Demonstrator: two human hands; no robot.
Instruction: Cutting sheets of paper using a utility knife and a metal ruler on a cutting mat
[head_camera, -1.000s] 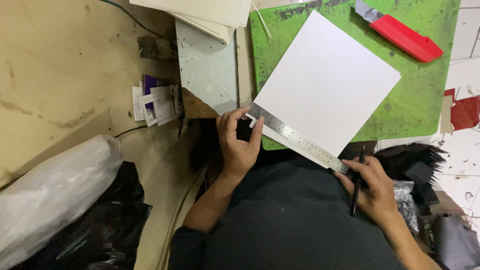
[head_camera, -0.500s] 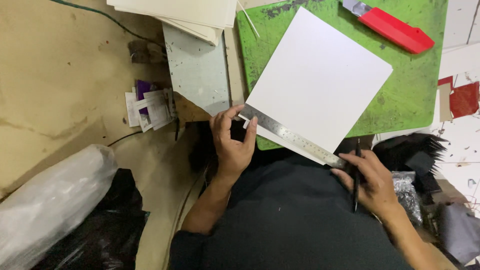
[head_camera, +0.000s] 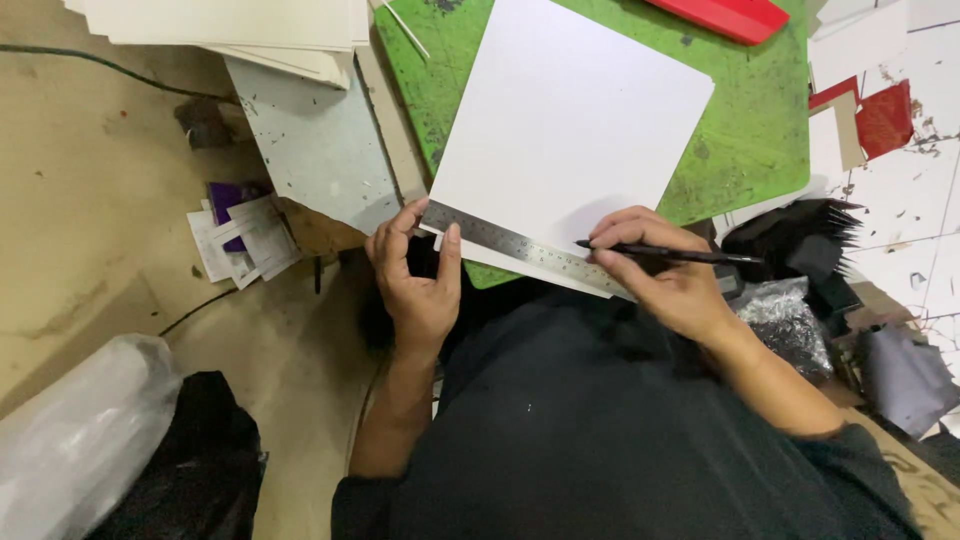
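White sheet (head_camera: 565, 130) lies on green mat (head_camera: 740, 130) with steel ruler (head_camera: 520, 248) across its near edge — left hand (head_camera: 415, 285) pinches the ruler's end, right hand (head_camera: 665, 275) fingers closed around a black pen (head_camera: 665, 253), tip at the ruler.

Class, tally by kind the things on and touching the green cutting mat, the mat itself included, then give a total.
Green cutting mat: 1
White sheet: 1
Steel ruler, held by the left hand: 1
Black pen, in the right hand: 1
Red tool, only partly in view: 1
Total: 5
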